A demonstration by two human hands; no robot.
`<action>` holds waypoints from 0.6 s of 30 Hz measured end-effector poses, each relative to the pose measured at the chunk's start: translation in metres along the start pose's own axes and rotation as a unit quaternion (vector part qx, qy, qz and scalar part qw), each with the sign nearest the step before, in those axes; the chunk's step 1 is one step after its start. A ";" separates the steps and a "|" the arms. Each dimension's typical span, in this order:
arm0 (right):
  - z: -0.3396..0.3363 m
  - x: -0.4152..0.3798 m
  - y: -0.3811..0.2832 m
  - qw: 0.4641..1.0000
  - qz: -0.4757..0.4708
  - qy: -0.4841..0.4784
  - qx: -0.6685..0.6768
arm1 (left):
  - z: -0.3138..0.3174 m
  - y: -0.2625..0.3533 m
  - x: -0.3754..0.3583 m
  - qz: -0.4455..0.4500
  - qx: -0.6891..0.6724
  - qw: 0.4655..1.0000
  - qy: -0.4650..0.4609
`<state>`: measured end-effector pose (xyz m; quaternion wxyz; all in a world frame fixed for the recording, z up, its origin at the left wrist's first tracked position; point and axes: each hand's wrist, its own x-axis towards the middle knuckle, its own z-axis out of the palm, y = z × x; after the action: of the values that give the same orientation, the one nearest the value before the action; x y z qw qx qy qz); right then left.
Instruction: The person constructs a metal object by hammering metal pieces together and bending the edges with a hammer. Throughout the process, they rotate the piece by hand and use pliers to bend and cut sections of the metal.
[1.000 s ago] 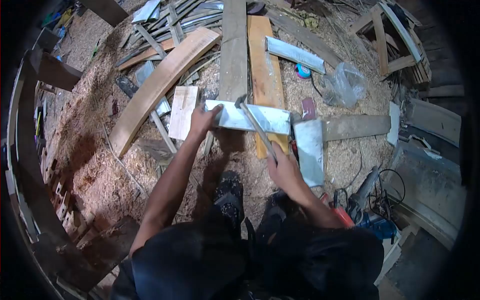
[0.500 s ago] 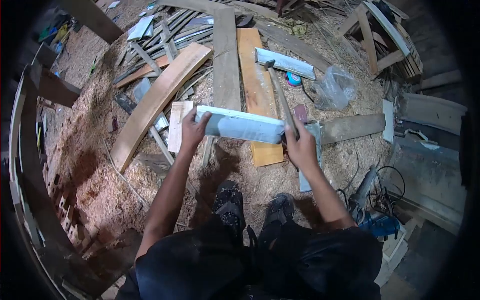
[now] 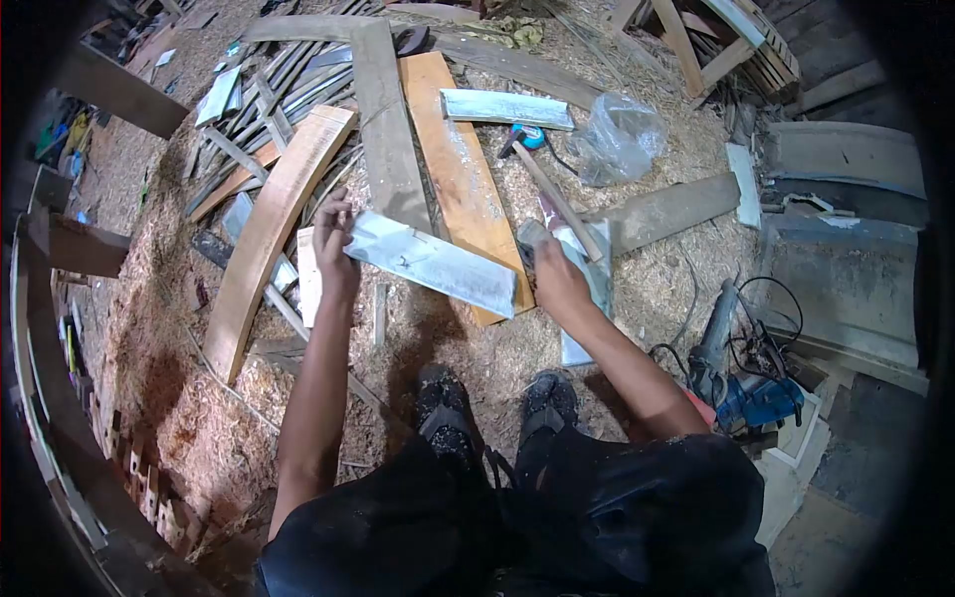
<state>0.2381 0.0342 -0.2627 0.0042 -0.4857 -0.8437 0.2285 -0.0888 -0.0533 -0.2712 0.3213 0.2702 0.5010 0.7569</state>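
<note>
My left hand [image 3: 336, 234] is closed on the left end of a white-painted board [image 3: 438, 261], which slants down to the right above the ground. Thin dark bits, perhaps nails, show on its face. My right hand [image 3: 557, 274] is just beyond the board's right end, its fingers closed around something small and grey that I cannot make out. Beside that hand a hammer [image 3: 559, 199] lies with its head away from me and its wooden handle towards me. A pale board [image 3: 585, 264] lies under the handle's end, near a maroon piece.
An orange-brown plank [image 3: 460, 159], a grey plank [image 3: 383, 129] and a curved plank [image 3: 274, 239] lie on the shavings. Further back are a blue tape measure [image 3: 530, 136], a white strip [image 3: 507, 109] and a plastic bag [image 3: 622, 139]. A corded blue power tool [image 3: 746, 398] sits at the right.
My right hand has let go of the hammer, which now lies on the ground. The board has tilted, its right end lower, and its face has turned up towards me.
</note>
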 end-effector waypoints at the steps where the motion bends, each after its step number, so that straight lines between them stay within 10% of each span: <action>1: -0.007 0.000 -0.004 0.998 0.004 0.007 -0.056 | -0.002 -0.013 -0.002 0.012 -0.036 0.999 0.026; 11: 0.002 0.009 0.017 0.998 -0.025 -0.038 -0.037 | -0.019 -0.024 -0.042 0.018 0.182 0.966 0.184; 18: -0.036 0.024 -0.010 0.981 -0.141 0.075 0.112 | 0.065 -0.009 -0.073 0.028 0.281 0.949 -0.140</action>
<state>0.2257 0.0635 -0.2314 0.1540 -0.3738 -0.8702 0.2815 0.0074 -0.0681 -0.2627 0.2779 0.4663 0.6356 0.5490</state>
